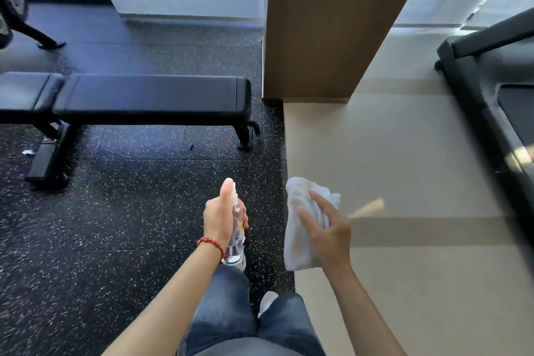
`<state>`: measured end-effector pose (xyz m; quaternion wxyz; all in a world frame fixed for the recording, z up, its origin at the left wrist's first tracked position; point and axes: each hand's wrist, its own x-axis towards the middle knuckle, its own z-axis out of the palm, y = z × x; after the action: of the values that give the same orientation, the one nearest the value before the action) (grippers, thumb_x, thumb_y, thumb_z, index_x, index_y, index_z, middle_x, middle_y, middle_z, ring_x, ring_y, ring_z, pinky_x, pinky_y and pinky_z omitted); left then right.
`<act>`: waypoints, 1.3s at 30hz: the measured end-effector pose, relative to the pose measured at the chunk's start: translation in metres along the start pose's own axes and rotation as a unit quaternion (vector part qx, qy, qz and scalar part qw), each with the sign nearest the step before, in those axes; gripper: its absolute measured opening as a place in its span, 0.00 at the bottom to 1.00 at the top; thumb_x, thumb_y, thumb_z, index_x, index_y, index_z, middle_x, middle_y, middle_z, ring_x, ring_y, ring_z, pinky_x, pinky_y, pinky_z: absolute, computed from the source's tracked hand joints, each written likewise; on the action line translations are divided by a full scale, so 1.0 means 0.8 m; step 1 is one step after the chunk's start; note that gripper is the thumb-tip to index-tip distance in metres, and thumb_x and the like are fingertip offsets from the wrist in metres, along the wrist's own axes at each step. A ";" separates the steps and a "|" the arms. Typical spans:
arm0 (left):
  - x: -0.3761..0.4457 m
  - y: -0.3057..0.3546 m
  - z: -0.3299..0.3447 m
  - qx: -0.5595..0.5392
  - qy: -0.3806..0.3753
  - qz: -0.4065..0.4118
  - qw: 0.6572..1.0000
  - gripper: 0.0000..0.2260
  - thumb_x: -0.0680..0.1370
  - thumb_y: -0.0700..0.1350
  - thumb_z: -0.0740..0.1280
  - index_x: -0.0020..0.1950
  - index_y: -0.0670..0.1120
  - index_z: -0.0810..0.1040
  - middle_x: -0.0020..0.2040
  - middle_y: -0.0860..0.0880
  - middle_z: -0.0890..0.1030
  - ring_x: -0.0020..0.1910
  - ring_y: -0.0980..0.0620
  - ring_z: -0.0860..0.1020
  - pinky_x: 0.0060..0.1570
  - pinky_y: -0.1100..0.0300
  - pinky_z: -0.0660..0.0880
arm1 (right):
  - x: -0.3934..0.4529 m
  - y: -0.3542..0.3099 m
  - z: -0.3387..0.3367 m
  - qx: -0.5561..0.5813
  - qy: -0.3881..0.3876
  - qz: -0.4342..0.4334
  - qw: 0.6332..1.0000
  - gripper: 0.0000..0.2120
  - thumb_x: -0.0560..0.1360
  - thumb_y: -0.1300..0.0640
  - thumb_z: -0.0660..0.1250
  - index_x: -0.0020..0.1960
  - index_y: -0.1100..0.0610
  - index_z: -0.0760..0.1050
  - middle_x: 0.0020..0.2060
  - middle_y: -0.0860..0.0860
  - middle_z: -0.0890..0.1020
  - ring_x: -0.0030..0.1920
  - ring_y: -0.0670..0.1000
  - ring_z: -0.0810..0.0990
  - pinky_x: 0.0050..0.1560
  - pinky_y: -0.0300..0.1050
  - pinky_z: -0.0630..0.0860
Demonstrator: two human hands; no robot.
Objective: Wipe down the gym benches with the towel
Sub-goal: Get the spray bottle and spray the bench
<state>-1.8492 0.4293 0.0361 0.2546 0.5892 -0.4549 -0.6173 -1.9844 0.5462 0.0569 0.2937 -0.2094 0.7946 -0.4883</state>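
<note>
A black padded gym bench (150, 98) stands across the speckled rubber floor, ahead and to the left of me. My left hand (219, 217) grips a clear spray bottle (235, 246), with the thumb on its white nozzle top. My right hand (326, 228) holds a crumpled white towel (300, 211), which hangs down in front of the palm. Both hands are in the air in front of my legs, well short of the bench.
A wooden pillar (326, 26) rises right of the bench end. A black treadmill (497, 101) runs along the right edge on beige flooring (404, 159). A second bench pad (26, 92) and a machine leg (43, 37) sit at far left. Windows line the back.
</note>
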 end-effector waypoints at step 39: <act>0.549 0.238 0.001 -0.020 0.187 -0.169 0.967 0.27 0.76 0.53 0.59 0.20 0.40 0.71 0.20 0.43 0.72 0.20 0.46 0.71 0.28 0.58 0.71 | 0.565 -0.230 0.296 -0.058 -0.119 -0.004 0.991 0.16 0.70 0.57 0.73 0.57 0.50 0.78 0.51 0.40 0.77 0.50 0.33 0.72 0.48 0.18 0.65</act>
<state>-1.9695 -0.0304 -0.0178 0.2393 0.7574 -0.2802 -0.5391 -2.1515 0.0313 0.0207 0.3717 -0.2864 0.7800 -0.4140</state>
